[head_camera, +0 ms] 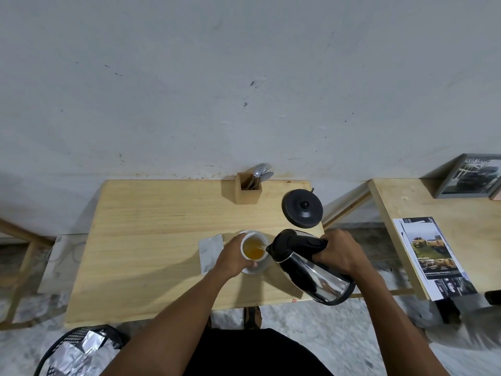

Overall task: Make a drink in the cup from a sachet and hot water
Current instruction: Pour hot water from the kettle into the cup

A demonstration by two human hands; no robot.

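Left hand (233,257) fingers wrapped around the white cup (253,250), centre frame, holding orange liquid. Right hand (340,252) clenched on the tilted kettle (309,270) handle, spout at the rim. Pale wooden worktop (162,232); grey wall (244,77) behind.

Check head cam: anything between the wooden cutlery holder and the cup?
Nothing. In the head view, only bare table lies between the cutlery holder and the cup; the kettle base sits off to the right.
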